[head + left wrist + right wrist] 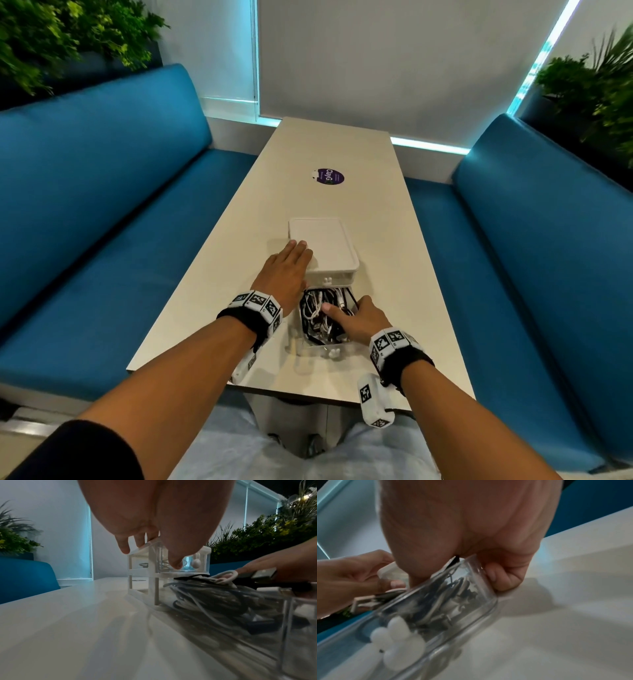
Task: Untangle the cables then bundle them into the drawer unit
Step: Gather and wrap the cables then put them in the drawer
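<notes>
A white drawer unit [325, 240] stands mid-table, its clear lower drawer [322, 347] pulled out toward me. Tangled black and white cables [317, 313] fill that drawer. My left hand [298, 263] holds the unit's near left corner, fingers [123, 546] flat on the lid and thumb down its front. My right hand [352, 311] grips the drawer's right wall: the thumb lies inside on the cables, the curled fingers [501, 577] outside. In the right wrist view the drawer [471, 601] shows a white bunny knob [399, 642]. The upper drawer [197, 563] is closed.
The long pale table [376, 222] carries a purple round sticker [329, 176] beyond the unit. Blue benches run along the left [102, 212] and the right [534, 246]. Plants stand behind both. The table's near edge [274, 389] is just behind the drawer.
</notes>
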Motion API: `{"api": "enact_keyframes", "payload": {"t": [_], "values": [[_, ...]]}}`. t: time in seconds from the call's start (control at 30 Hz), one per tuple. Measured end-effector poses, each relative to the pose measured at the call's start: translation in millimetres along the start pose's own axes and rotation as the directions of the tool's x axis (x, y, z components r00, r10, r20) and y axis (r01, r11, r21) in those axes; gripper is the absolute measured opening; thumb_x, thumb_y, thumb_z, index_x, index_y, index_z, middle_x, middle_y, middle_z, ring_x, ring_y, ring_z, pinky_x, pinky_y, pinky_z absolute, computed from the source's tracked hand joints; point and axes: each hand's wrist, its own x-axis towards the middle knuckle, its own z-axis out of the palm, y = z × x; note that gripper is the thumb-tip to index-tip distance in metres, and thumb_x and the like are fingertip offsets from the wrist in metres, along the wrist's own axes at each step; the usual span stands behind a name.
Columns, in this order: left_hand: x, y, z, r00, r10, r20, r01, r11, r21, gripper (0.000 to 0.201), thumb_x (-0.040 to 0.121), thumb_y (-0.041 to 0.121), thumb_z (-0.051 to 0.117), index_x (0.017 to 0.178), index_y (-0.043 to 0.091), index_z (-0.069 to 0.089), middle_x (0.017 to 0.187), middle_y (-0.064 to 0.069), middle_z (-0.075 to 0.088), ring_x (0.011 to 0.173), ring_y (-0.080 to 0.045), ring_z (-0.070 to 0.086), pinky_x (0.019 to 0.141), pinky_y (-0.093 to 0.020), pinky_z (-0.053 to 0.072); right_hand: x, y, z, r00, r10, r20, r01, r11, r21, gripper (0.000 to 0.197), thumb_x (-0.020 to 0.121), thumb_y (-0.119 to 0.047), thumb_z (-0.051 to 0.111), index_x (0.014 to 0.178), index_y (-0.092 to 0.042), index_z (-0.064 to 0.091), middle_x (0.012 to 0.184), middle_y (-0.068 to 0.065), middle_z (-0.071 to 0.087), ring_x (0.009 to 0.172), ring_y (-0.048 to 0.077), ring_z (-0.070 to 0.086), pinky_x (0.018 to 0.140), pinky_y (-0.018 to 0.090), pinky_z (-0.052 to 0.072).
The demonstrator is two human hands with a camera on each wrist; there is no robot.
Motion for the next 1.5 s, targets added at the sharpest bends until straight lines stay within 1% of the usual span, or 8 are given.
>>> {"api": "enact_keyframes", "payload": {"t": [0.17,0.43,0.73,0.9,1.03,1.17,1.33,1.5], "values": [[1,-2,5,1.000,0.014,-0.020,-0.014,0.999,-0.031,0.065,0.096,0.020,0.056,0.151,0.014,0.024,0.164,-0.005,0.014,0.152,-0.022,0.007,0.119,-0.041,0.025,1,-11,4,0.998,0.054,0.024,-0.052,0.995,-0.082,0.123,0.060,-0.090,0.055,0.144,-0.005,0.027,0.138,0.014,0.052,0.119,0.032,0.056,0.080,0.032,0.044],[5,-15,15,0.995,0.098,-0.003,-0.098,0.995,0.002,0.063,0.095,0.017,0.059,0.150,0.007,0.030,0.163,-0.010,0.018,0.152,-0.026,0.008,0.120,-0.043,0.024,9,-16,7,0.995,0.073,-0.074,-0.077,0.996,-0.043,0.120,0.040,-0.092,0.064,0.127,-0.012,0.042,0.117,0.006,0.062,0.099,0.027,0.063,0.080,0.036,0.055],[3,-11,4,0.993,0.112,-0.023,-0.114,0.988,-0.100,0.064,0.092,0.011,0.063,0.148,0.009,0.033,0.162,-0.008,0.020,0.152,-0.024,0.009,0.122,-0.037,0.018,12,-24,6,0.991,0.130,-0.005,-0.130,0.991,0.039,0.115,0.052,-0.073,0.080,0.135,-0.006,0.038,0.129,0.010,0.058,0.112,0.029,0.061,0.084,0.032,0.050],[1,-7,1,0.996,0.078,0.045,-0.078,0.997,-0.011,0.086,0.085,0.025,0.074,0.153,0.012,0.022,0.164,-0.005,0.012,0.152,-0.023,0.004,0.121,-0.039,0.021,3,-31,24,0.989,0.075,-0.124,-0.070,0.997,0.044,0.138,0.042,-0.091,0.065,0.143,-0.006,0.027,0.137,0.012,0.052,0.122,0.032,0.054,0.091,0.036,0.048],[5,-1,3,0.998,0.026,0.051,-0.027,0.999,0.031,0.094,0.078,0.023,0.079,0.151,0.011,0.020,0.162,-0.007,0.018,0.151,-0.027,0.010,0.118,-0.042,0.027,4,-20,17,0.997,0.024,-0.067,-0.016,0.993,0.118,0.102,0.065,-0.078,0.067,0.133,-0.009,0.037,0.126,0.007,0.058,0.114,0.028,0.058,0.084,0.032,0.047],[7,8,6,1.000,-0.002,-0.003,0.002,1.000,0.028,0.089,0.073,0.012,0.079,0.146,0.011,0.029,0.156,-0.009,0.029,0.147,-0.031,0.020,0.110,-0.045,0.038,8,-6,11,0.999,-0.017,-0.051,0.021,0.997,0.081,0.075,0.084,-0.074,0.047,0.122,-0.010,0.044,0.114,0.008,0.059,0.106,0.030,0.060,0.077,0.032,0.043],[7,5,10,0.999,0.005,-0.034,-0.005,1.000,-0.008,0.087,0.071,0.007,0.078,0.145,0.011,0.032,0.152,-0.008,0.034,0.144,-0.032,0.023,0.105,-0.045,0.044,22,-10,17,0.990,0.080,-0.118,-0.070,0.994,0.088,0.065,0.077,-0.066,0.065,0.110,-0.012,0.052,0.106,0.008,0.064,0.084,0.026,0.057,0.067,0.030,0.042],[4,2,12,0.999,0.029,-0.041,-0.031,0.998,-0.057,0.087,0.081,0.007,0.073,0.153,0.013,0.025,0.158,-0.008,0.026,0.149,-0.032,0.014,0.115,-0.043,0.034,27,-10,11,0.977,0.056,-0.205,-0.041,0.996,0.077,0.062,0.067,-0.073,0.064,0.094,-0.019,0.053,0.086,0.000,0.062,0.070,0.021,0.059,0.063,0.032,0.049]]}}
